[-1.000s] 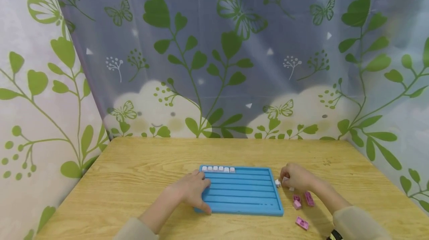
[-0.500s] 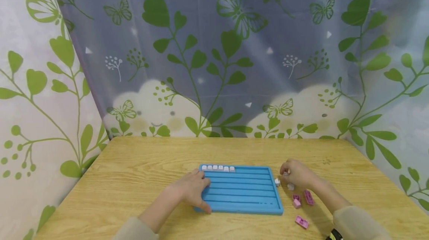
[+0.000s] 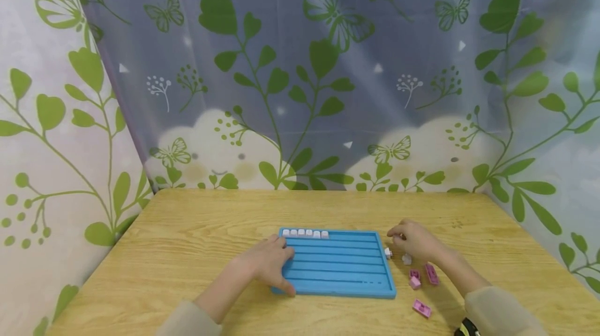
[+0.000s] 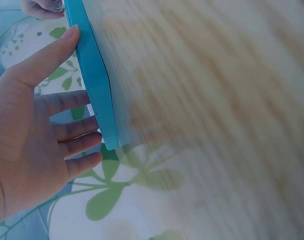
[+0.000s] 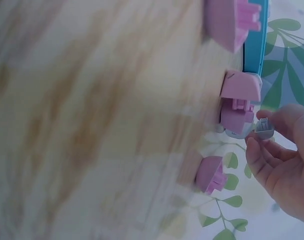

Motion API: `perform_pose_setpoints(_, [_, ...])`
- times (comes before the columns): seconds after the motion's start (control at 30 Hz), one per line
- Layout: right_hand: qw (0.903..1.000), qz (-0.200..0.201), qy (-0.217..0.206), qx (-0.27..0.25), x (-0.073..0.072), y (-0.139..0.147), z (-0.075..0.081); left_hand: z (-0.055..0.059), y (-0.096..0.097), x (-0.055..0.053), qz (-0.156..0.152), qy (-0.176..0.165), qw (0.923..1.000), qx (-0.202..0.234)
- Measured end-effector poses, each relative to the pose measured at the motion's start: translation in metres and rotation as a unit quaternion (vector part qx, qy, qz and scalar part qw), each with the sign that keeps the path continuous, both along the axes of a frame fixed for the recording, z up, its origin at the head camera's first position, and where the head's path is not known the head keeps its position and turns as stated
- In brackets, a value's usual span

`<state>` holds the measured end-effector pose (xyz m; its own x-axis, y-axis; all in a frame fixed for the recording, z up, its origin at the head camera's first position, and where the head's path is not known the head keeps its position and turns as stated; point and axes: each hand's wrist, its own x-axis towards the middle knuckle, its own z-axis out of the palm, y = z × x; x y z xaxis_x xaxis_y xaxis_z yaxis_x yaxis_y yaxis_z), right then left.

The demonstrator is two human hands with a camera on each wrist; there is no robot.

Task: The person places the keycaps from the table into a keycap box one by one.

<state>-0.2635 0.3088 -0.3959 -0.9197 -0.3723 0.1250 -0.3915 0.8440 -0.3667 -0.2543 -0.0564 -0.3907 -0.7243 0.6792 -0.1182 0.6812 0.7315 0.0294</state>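
A blue grooved tray (image 3: 335, 268) lies flat on the table, with a row of several white keycaps (image 3: 305, 233) at the left of its top groove. My left hand (image 3: 267, 263) rests at the tray's left side, thumb at the near corner and fingers spread along the edge; the left wrist view shows them fairly straight against the wall. Just beyond the tray's right edge, my right hand (image 3: 416, 239) pinches a small white keycap (image 5: 264, 129) between thumb and fingertips, its hollow stem side showing in the right wrist view.
Right of the tray, two loose white keycaps lie on the table, one keycap (image 3: 388, 253) by the edge, another keycap (image 3: 406, 259) below the right hand. Several pink keycaps (image 3: 422, 308) lie nearer. A dark, yellow-marked object (image 3: 467, 327) shows at the bottom. Patterned cloth (image 3: 300, 91) hangs behind.
My right hand has lifted a white keycap from among the loose ones and moved slightly up and away, its fingers turning toward the tray. The left hand stays at the tray's edge.
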Motion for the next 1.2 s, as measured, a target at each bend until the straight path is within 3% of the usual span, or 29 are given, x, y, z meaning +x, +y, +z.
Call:
perform_pose_setpoints(0.5, [0.9983,0.003,0.052,0.026,0.002,-0.005,0.006,0.001,0.001,0.0,-0.001,-0.004,1.0,-0.006])
perform_pose_setpoints(0.7, [0.9907,0.047,0.119,0.044,0.002,-0.016,0.01,0.002,0.0,0.001,0.0,-0.007,1.0,-0.003])
perform_pose_setpoints(0.93, [0.9729,0.111,0.198,0.045,-0.001,-0.04,0.017,0.001,-0.002,0.001,0.008,-0.007,0.9999,0.001])
perform_pose_setpoints(1.03, [0.9695,0.128,0.204,0.045,-0.001,-0.046,0.016,0.001,-0.003,0.001,0.005,-0.005,1.0,0.001])
perform_pose_setpoints(1.2, [0.9732,0.144,0.173,0.049,0.0,-0.052,0.013,0.002,-0.002,0.002,0.004,-0.005,1.0,0.004])
